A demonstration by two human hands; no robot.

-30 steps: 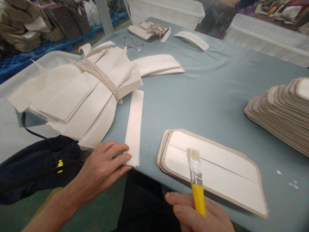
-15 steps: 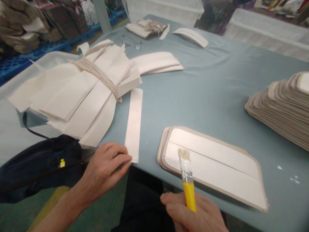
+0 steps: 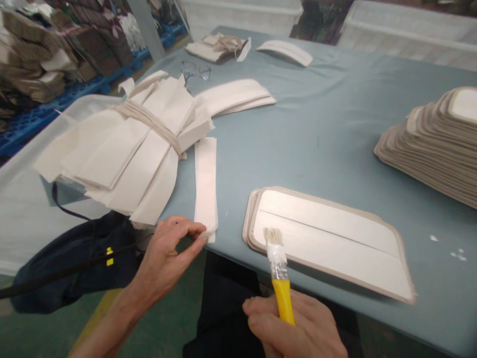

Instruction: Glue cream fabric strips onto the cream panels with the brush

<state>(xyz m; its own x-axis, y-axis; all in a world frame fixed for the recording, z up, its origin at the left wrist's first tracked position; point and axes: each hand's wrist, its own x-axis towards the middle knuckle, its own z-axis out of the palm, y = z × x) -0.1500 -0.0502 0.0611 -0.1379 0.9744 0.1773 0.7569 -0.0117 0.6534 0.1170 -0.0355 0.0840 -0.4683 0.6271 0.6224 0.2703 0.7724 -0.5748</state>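
My left hand [image 3: 177,253] pinches the near left corner of a narrow cream strip [image 3: 206,184] lying at the table's front edge. The strip's near end is slightly lifted, with another strip's edge showing under it. In my right hand [image 3: 294,325] is a paintbrush [image 3: 280,278] with a yellow handle, its fingers wrapped round it. Tape or foil covers the ferrule, and white stuff coats the lower bristles. The bristles show in front of a short stack of rounded panels [image 3: 331,238]; whether they touch it I cannot tell. White pieces with a seam line cover the top panel.
Left of the strip lies a tied bundle of cream strips [image 3: 126,144]. Curved pieces [image 3: 234,97], eyeglasses [image 3: 196,71] and a small tied bundle [image 3: 218,47] lie farther back. A tall stack of panels [image 3: 428,144] stands at right. White bins [image 3: 406,35] are behind the table.
My left fingers have gone from resting at the strip's near end to pinching its corner, and that end has risen a little. The brush has shifted slightly left in the view.
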